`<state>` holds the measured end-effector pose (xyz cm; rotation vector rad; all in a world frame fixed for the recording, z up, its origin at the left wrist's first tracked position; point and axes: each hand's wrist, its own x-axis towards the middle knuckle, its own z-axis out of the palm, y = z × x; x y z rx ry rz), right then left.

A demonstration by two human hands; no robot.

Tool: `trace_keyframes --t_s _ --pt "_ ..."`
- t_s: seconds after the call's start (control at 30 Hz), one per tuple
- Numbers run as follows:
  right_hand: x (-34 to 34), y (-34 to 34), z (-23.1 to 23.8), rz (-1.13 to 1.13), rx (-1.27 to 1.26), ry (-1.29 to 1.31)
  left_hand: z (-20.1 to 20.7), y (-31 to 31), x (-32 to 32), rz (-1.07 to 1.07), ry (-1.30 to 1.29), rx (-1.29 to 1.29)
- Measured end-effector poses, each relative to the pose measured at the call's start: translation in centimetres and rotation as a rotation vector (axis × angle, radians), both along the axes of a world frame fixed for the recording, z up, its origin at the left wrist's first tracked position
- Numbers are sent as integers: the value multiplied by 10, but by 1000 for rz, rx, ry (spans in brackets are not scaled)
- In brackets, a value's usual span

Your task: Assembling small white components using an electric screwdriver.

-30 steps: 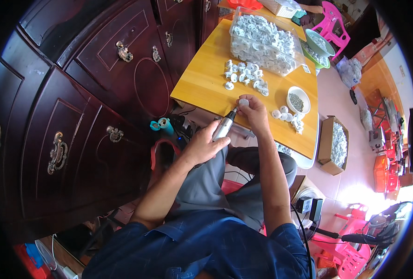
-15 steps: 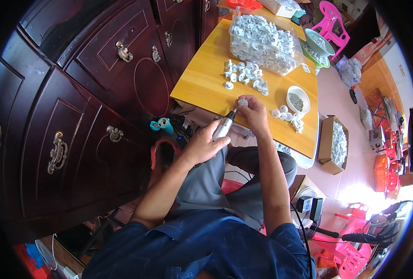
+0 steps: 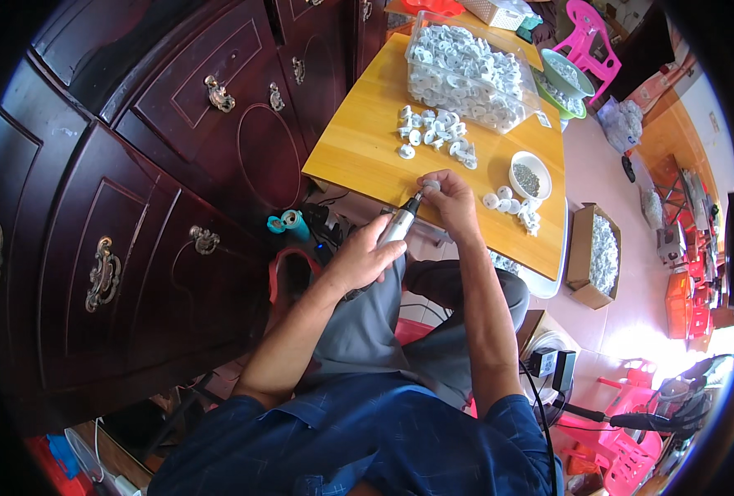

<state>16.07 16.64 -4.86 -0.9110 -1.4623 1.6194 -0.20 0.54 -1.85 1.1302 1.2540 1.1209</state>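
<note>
My left hand (image 3: pixel 369 255) is wrapped round a silver and black electric screwdriver (image 3: pixel 398 225). Its tip points up and right, meeting the small round white plastic part (image 3: pixel 431 185) pinched in my right hand (image 3: pixel 455 203). Both hands are at the near edge of the yellow wooden table (image 3: pixel 359 136). Beyond them lies a loose group of white plastic parts (image 3: pixel 440 131). To the right of my right hand sit a few more white parts (image 3: pixel 506 201) and a white bowl (image 3: pixel 517 181) of small metal screws. The exact contact at the tip is too small to make out.
A clear plastic bin (image 3: pixel 466 78) heaped with white parts stands at the table's far side. Dark wooden cabinets (image 3: pixel 177 165) rise on the left. On the floor at right is a cardboard box (image 3: pixel 580 258) of white parts. Pink chairs (image 3: pixel 592 45) stand farther off.
Hardly anything differs. My right hand and the white part have shifted very slightly; the screwdriver stays against it in my left hand.
</note>
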Motion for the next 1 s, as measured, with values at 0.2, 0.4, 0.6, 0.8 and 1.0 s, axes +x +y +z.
trace_keyframes --t_s 0.2,0.4,0.6,0.8,1.0 --pt "-1 -4 5 5 0 7 -1 1 -1 -6 -10 -6" --pt "-3 -3 8 8 -41 42 9 0 -1 -58 -52 -131" --pt "-1 -8 27 -248 193 -528 7 -1 -1 1 -103 -50" --pt "35 -1 30 -354 761 -1110 8 -1 0 -5 -21 -32" --pt "79 18 40 -502 862 -921 7 -2 -2 -17 -19 -9"
